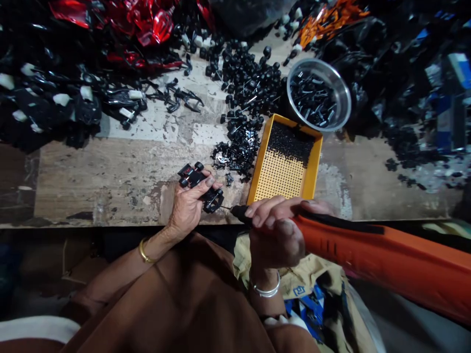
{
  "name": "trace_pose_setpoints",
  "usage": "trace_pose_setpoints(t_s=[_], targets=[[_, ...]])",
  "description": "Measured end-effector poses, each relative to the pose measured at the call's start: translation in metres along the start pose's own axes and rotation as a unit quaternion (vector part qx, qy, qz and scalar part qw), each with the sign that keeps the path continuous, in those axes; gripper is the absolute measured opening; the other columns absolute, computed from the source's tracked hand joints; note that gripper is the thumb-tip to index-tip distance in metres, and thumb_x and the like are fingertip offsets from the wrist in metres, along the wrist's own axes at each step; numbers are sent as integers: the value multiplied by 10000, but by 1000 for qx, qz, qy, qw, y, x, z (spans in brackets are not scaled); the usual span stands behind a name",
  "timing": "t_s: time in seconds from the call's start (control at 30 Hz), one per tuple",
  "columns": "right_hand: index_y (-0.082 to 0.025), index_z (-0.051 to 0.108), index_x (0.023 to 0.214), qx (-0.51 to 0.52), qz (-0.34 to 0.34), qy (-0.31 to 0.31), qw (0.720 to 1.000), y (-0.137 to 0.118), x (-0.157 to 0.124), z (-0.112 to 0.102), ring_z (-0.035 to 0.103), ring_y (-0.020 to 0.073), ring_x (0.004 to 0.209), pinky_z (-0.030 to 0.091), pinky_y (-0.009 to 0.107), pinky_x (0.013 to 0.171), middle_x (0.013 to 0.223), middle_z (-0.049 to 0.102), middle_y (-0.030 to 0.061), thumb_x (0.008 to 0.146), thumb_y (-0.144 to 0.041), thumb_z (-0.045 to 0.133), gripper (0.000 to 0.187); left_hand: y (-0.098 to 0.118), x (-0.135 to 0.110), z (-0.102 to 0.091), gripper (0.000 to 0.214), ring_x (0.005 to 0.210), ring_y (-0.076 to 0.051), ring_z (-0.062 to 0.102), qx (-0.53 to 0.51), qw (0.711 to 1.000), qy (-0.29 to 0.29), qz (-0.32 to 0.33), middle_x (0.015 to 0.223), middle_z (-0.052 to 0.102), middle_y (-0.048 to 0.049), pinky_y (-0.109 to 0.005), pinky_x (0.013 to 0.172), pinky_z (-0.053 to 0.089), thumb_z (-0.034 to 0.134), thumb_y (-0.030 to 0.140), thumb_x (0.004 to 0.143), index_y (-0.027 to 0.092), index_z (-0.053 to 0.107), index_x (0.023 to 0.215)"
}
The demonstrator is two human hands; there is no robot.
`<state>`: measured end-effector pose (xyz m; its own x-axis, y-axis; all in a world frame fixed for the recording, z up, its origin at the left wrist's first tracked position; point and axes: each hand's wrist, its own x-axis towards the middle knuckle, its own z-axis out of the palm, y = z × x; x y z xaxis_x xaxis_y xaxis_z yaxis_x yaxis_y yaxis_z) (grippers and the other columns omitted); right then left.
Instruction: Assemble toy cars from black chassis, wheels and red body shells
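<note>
- Worn, stained wooden bench (110, 176) holds a yellow perforated plastic tray (285, 166) and a round steel bowl (340, 93)
- Left hand (189, 206) clamps a black plastic toy car chassis (198, 184)
- Right hand (274, 228), apart, clamps an orange power screwdriver (386, 260)

The person wears a loose, plain brown cloth garment (172, 294), falling in wide soft folds across the front, with a white cloth strip (37, 329) showing along the lower left edge. A thin gold bangle (144, 251) sits on the wrist behind the left hand (189, 206), and a shiny silver bangle (265, 290) sits on the wrist behind the right hand (275, 230), with a dark band (273, 317) just further up that forearm, its detail too dim to tell. Both hands and forearms are bare, with no gloves or rings visible.
</note>
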<state>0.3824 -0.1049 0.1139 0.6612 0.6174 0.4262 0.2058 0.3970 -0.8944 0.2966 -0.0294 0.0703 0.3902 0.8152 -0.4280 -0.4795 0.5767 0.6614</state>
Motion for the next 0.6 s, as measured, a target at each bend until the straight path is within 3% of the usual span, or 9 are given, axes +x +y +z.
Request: trace_pose_setpoints(t_s=[0.23, 0.47, 0.6], targets=[[-222, 452, 649, -5, 3, 19, 1000, -1, 0, 3, 387, 105, 437, 426, 244, 432, 537, 361, -52, 852, -254, 458, 205, 1, -1, 1, 203, 600, -132, 616, 13, 1000, 10, -2, 636, 610, 40, -375, 790, 537, 784, 216, 613, 186, 633, 745], [-235, 443, 637, -27, 31, 21, 999, -4, -1, 2, 413, 117, 435, 445, 266, 435, 526, 366, -55, 865, -351, 489, 259, 1, -1, 2, 211, 605, -119, 613, 12, 1000, 19, -5, 643, 599, 47, -354, 809, 529, 790, 202, 611, 175, 624, 739], [-235, 468, 672, -9, 12, 13, 1000, -3, -1, 3, 416, 110, 438, 431, 248, 425, 529, 384, -56, 863, -296, 492, 201, 1, 0, 2, 206, 600, -113, 606, 5, 1000, 18, -6, 653, 602, 42, -332, 778, 537, 792, 198, 612, 171, 627, 732]])
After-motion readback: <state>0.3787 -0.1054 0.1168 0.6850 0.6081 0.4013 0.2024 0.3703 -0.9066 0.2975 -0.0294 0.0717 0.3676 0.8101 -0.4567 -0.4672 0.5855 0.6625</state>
